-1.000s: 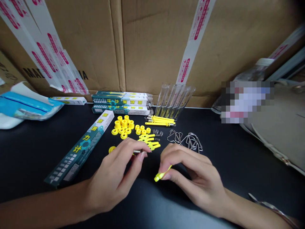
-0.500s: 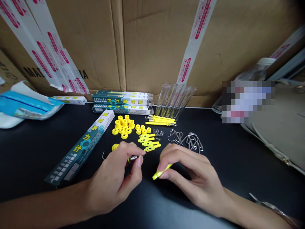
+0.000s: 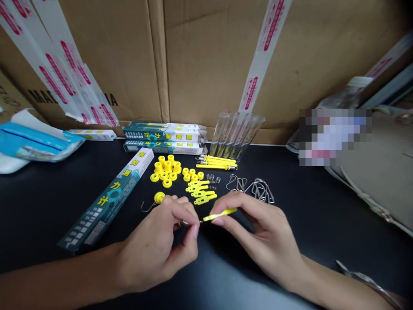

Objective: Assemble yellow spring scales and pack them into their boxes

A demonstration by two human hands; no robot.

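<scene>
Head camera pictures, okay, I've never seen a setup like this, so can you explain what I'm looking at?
There's no machine here, just a person's bare hands. A camera worn on the head looks forward and down at them. The left hand pinches a small metal part, mostly hidden by the fingers. The right hand holds a yellow piece, one end close to that part. On the black table lie yellow rings, springs, bent wires and a long printed box. Clear tubes stand behind.
</scene>
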